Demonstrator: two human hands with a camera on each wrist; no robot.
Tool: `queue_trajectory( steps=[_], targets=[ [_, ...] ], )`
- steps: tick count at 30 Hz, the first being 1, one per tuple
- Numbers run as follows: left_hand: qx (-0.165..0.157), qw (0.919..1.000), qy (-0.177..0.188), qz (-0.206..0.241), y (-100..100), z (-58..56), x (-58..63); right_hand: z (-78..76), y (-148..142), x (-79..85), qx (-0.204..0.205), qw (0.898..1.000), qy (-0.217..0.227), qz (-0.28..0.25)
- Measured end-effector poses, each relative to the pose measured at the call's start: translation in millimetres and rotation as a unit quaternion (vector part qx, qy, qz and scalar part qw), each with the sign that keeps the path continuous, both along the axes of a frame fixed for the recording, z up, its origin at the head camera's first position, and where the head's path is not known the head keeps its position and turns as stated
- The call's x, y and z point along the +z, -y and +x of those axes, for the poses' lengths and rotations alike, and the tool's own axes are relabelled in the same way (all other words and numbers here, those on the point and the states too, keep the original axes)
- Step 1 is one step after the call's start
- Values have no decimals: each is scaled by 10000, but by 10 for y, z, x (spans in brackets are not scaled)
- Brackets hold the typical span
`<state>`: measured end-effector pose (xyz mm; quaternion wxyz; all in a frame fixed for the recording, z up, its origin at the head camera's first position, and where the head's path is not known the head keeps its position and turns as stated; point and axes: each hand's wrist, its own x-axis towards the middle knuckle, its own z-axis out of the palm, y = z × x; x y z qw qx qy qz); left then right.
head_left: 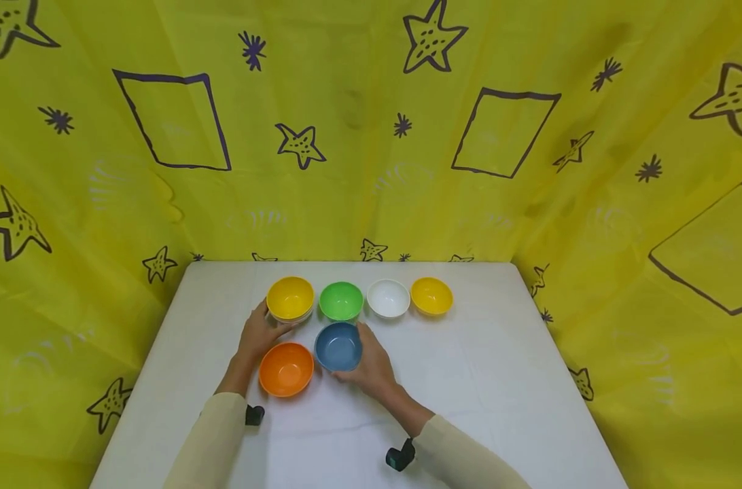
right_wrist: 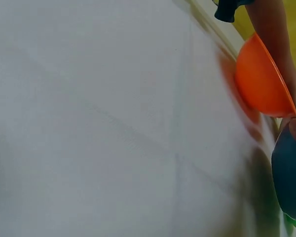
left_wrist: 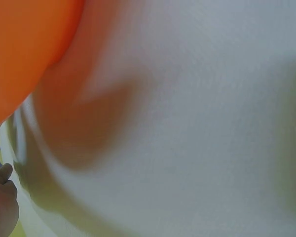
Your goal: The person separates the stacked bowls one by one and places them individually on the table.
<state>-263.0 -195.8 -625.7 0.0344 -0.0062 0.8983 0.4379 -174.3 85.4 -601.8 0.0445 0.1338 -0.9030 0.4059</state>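
At the left of the back row, my left hand (head_left: 261,334) grips a yellow bowl (head_left: 291,297) stacked on a pale bowl (head_left: 293,321); only the pale bowl's rim shows. My right hand (head_left: 371,360) holds a blue bowl (head_left: 338,347) by its right side, thumb toward the front. The blue bowl (right_wrist: 290,173) shows at the right edge of the right wrist view. Between my forearms, an orange bowl (head_left: 287,369) rests upright on the table, just right of my left wrist. This orange bowl (left_wrist: 24,49) fills the upper left corner of the left wrist view.
A green bowl (head_left: 341,301), a white bowl (head_left: 388,299) and another yellow bowl (head_left: 431,296) continue the back row to the right. They stand on a white-covered table (head_left: 487,380). Yellow curtains (head_left: 352,190) with drawn stars surround its back and sides.
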Motion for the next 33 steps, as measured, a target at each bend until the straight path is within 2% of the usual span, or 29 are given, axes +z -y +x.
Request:
queue_trajectory(
  steps=[5, 14, 18, 22, 25, 28, 33],
  targets=[
    [20, 10000, -18, -21, -6, 14, -12, 71, -30, -89, -155, 9994, 139, 289],
    [40, 10000, 29, 27, 5, 33, 10, 113, 2, -144, -234, 9984, 436, 260],
    [-15, 10000, -17, 34, -1, 17, 11, 119, 1, -148, -238, 9981, 372, 418],
    [-43, 10000, -17, 4, -8, 1, 8, 105, -10, -107, -244, 9992, 142, 275],
    [-44, 10000, -15, 6, -10, -13, 10, 25, 0, -31, -239, 9996, -148, -38],
    [-82, 10000, -27, -11, -7, -29, 13, -125, 50, 70, -257, 9989, -336, -193],
    [-64, 10000, -28, -14, 12, -9, -1, -420, 268, 238, -263, 9994, -145, -159]
  ],
)
